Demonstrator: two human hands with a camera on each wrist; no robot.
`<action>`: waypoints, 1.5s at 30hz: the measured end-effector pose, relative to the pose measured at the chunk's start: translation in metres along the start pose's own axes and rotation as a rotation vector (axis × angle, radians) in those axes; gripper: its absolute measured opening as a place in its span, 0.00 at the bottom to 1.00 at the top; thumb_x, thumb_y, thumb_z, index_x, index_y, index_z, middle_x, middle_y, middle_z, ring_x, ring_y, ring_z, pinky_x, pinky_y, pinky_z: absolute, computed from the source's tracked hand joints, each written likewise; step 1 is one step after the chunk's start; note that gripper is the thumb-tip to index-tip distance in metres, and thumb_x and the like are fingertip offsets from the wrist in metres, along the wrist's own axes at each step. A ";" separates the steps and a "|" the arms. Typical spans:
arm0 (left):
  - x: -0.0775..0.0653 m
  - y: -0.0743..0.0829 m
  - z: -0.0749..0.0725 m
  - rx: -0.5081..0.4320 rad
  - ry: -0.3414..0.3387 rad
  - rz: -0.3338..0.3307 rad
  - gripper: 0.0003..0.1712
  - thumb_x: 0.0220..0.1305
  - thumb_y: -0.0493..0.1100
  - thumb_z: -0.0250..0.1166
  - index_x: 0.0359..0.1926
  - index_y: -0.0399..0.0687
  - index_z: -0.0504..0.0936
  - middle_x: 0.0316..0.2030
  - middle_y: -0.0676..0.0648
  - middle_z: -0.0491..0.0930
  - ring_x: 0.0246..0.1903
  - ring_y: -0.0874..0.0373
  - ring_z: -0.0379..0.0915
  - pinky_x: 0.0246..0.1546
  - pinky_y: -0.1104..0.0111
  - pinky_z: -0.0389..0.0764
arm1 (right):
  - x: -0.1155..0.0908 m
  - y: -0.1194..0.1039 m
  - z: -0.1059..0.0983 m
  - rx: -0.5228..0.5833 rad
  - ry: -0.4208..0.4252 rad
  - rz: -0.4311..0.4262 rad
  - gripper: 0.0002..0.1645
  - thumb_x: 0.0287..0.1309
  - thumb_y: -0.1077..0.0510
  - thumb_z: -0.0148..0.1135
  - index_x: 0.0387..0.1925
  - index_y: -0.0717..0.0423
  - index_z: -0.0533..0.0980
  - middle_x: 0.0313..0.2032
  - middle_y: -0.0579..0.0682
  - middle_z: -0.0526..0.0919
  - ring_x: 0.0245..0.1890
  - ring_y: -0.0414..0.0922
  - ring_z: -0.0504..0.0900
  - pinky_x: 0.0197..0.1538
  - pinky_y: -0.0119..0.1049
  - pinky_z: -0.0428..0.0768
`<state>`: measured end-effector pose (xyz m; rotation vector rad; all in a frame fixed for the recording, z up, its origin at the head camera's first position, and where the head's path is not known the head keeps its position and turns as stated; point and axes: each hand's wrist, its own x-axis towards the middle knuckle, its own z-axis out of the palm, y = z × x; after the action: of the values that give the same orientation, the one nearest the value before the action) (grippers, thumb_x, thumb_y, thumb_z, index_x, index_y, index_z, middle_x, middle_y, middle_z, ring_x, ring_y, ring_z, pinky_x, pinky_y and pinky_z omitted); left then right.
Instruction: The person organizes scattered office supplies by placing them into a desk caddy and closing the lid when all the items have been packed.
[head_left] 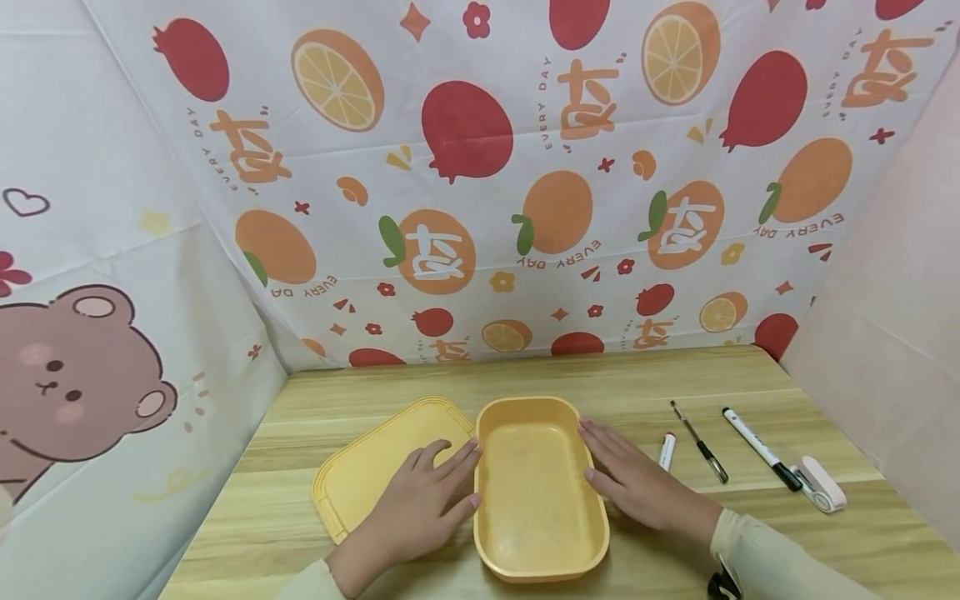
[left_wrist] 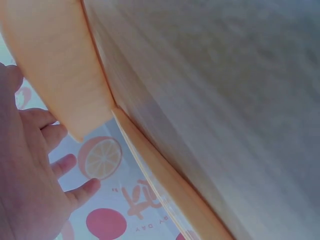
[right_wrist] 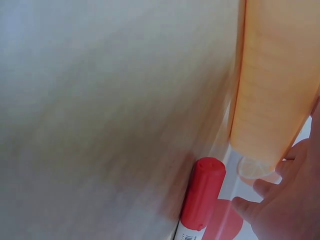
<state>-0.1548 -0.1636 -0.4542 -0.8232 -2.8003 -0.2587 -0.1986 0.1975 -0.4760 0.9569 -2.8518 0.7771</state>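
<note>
A yellow, rounded rectangular plastic box (head_left: 536,492) without its lid stands on the table, and its inside looks bare. My left hand (head_left: 423,504) touches the box's left rim with straight fingers. On the opposite rim rests my right hand (head_left: 637,475), its fingers extended too. Partly behind the left hand lies a flat yellow lid (head_left: 375,454). The left wrist view shows the box's outer wall (left_wrist: 65,65) beside the spread fingers. In the right wrist view the wall (right_wrist: 275,75) rises next to the right fingers, near a red-capped marker (right_wrist: 202,192).
Right of the box lie the red-capped marker (head_left: 667,451), a black pen (head_left: 701,442), a black-capped marker (head_left: 761,448) and a pale pink and white small device (head_left: 821,485). Fruit-printed cloth (head_left: 480,250) hangs behind the wooden table (head_left: 622,379). A bear-printed cloth (head_left: 82,375) hangs at left.
</note>
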 end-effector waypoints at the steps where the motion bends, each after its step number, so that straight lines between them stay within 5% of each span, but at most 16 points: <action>1: 0.000 0.000 0.000 0.000 0.000 -0.004 0.35 0.74 0.62 0.53 0.76 0.55 0.65 0.75 0.57 0.63 0.70 0.45 0.61 0.68 0.50 0.62 | 0.001 0.000 0.000 0.006 -0.006 0.001 0.39 0.77 0.43 0.48 0.80 0.47 0.49 0.80 0.38 0.45 0.79 0.53 0.51 0.75 0.55 0.57; 14: -0.002 0.002 0.002 -0.049 -0.013 -0.049 0.36 0.74 0.62 0.53 0.76 0.55 0.64 0.76 0.57 0.61 0.71 0.44 0.59 0.66 0.46 0.63 | 0.005 0.002 -0.007 0.016 -0.043 0.002 0.38 0.77 0.41 0.47 0.80 0.47 0.52 0.80 0.50 0.51 0.78 0.54 0.53 0.73 0.58 0.59; 23: -0.002 0.005 0.001 -0.061 -0.019 -0.055 0.36 0.74 0.63 0.53 0.76 0.54 0.64 0.76 0.56 0.62 0.71 0.44 0.60 0.63 0.48 0.66 | 0.007 0.010 -0.023 -0.037 0.055 0.127 0.38 0.76 0.34 0.41 0.79 0.42 0.54 0.79 0.52 0.54 0.76 0.59 0.58 0.69 0.67 0.63; 36: -0.001 0.004 -0.002 -0.071 -0.031 -0.066 0.36 0.74 0.63 0.52 0.76 0.54 0.64 0.75 0.56 0.62 0.70 0.45 0.61 0.62 0.49 0.67 | -0.002 0.048 -0.045 -0.155 0.140 0.262 0.35 0.77 0.45 0.48 0.74 0.63 0.62 0.72 0.69 0.62 0.70 0.69 0.62 0.62 0.70 0.67; 45: -0.001 0.004 -0.002 -0.071 -0.031 -0.069 0.36 0.74 0.63 0.53 0.76 0.54 0.64 0.75 0.57 0.62 0.70 0.45 0.61 0.61 0.50 0.67 | -0.013 0.070 -0.055 -0.221 0.134 0.387 0.34 0.75 0.49 0.50 0.71 0.67 0.64 0.67 0.75 0.64 0.65 0.74 0.65 0.58 0.71 0.68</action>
<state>-0.1510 -0.1614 -0.4520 -0.7523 -2.8673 -0.3609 -0.2353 0.2782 -0.4615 0.3171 -2.9550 0.5036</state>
